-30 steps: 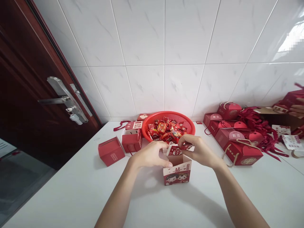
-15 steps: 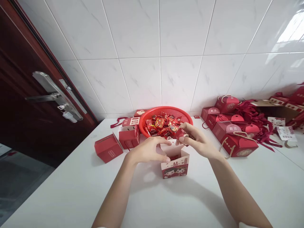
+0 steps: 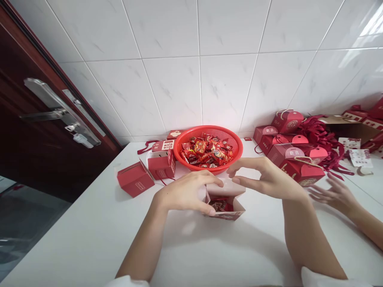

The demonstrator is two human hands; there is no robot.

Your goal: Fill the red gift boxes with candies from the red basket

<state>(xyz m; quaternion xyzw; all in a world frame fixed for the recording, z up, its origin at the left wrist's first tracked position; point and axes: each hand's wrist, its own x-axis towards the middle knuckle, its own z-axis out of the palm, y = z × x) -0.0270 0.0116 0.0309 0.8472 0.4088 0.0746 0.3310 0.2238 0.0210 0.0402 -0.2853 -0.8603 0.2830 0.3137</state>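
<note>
A small red-and-white paper candy box (image 3: 239, 207) stands on the white table in front of me, its top flaps up and wrapped candies (image 3: 220, 205) inside. My left hand (image 3: 185, 191) grips the box at its left side, thumb on the front rim and fingers along the back. Just above the box's back right side hovers my right hand (image 3: 266, 179), fingers apart and nothing between them. Behind the box is a red plastic basket (image 3: 239, 153) heaped with red-wrapped candies (image 3: 206, 149).
Two open red boxes (image 3: 136, 179) sit on the left of the table (image 3: 89, 235). Closed gift boxes (image 3: 299, 159) are stacked at the right, beside dark red ribbons (image 3: 317, 135). Another person's hand (image 3: 335, 193) reaches in from the right. A door (image 3: 30, 139) is at the left.
A red-wrapped candy is gone from my right hand, whose fingers have opened over the box. The box has tilted or turned so its inside shows more. Another person's hand has come in at right.
</note>
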